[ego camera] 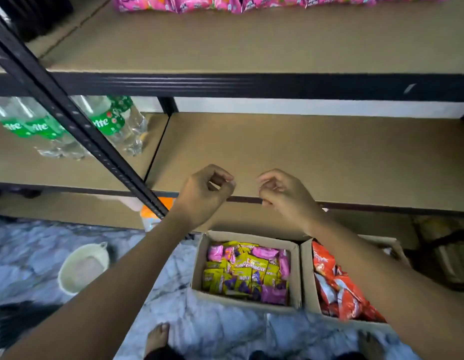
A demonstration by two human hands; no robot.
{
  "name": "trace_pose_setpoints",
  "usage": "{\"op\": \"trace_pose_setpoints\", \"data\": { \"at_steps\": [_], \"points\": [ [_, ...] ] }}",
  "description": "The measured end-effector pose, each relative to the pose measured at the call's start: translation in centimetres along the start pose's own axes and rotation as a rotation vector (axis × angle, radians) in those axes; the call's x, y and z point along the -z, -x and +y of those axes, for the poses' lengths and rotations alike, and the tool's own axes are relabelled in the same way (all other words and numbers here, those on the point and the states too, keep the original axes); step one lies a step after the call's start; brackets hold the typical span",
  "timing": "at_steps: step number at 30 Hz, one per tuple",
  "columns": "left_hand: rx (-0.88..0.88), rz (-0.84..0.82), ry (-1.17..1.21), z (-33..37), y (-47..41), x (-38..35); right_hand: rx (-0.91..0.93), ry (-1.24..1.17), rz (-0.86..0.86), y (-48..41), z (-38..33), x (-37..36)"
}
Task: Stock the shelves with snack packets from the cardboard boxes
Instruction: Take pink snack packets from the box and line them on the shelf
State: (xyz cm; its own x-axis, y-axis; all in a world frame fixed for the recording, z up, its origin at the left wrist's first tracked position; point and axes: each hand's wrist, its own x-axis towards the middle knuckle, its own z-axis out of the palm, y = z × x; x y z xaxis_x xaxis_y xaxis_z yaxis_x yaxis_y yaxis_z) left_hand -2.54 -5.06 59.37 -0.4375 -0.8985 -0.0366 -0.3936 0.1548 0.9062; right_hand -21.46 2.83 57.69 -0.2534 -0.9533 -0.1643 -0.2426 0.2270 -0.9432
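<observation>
Two open cardboard boxes stand on the floor below the shelving. The left box [247,304] holds several yellow and pink snack packets [245,268]. The right box [310,281] holds orange-red packets [337,284], partly hidden by my right forearm. My left hand [203,193] and my right hand [282,194] hover side by side over the front edge of the bare middle shelf [316,157], above the boxes. Both hands have loosely curled fingers and hold nothing. A row of pink packets [251,2] lines the back of the upper shelf [251,45].
Green-labelled clear soda bottles [106,123] lie on the neighbouring shelf at the left, behind a black metal upright [77,118]. A pale bucket [82,267] sits on the marbled floor at the left. An orange packet [153,211] shows under the low shelf. My bare feet [156,339] stand near the boxes.
</observation>
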Motion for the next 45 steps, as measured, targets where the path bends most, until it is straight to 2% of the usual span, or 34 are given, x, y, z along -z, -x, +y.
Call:
{"op": "trace_pose_setpoints", "data": {
  "at_steps": [5, 10, 22, 26, 33, 37, 41, 45],
  "points": [
    [0.21, -0.099, -0.045, -10.2, 2.0, -2.5, -0.205, 0.033, -0.028, 0.0, 8.1, -2.8],
    [0.345, -0.16, -0.098, -18.5, 3.6, -5.9, -0.368, 0.033, -0.014, -0.2, 15.6, -3.5],
    [0.529, -0.349, -0.203, -37.6, 4.9, -20.5, -0.734, -0.074, 0.055, -0.2, 39.7, -8.1],
    [0.537, -0.39, -0.203, -42.6, 3.1, -25.4, -0.787, -0.105, 0.178, -0.7, 47.0, -10.0],
    [0.761, -0.312, 0.009, -49.5, -1.5, -33.2, -0.895, -0.317, 0.361, -1.8, 56.9, -12.8],
    [0.788, -0.348, 0.095, -52.4, -3.7, -36.9, -0.914, -0.377, 0.404, -3.2, 60.7, -13.3],
    [0.781, -0.339, 0.134, -54.5, -5.6, -39.5, -1.046, -0.518, 0.466, -4.8, 62.9, -13.1],
    [0.748, -0.371, 0.139, -55.8, -6.4, -41.3, -0.84, -0.282, 0.453, -5.2, 65.5, -13.9]
  ]
}}
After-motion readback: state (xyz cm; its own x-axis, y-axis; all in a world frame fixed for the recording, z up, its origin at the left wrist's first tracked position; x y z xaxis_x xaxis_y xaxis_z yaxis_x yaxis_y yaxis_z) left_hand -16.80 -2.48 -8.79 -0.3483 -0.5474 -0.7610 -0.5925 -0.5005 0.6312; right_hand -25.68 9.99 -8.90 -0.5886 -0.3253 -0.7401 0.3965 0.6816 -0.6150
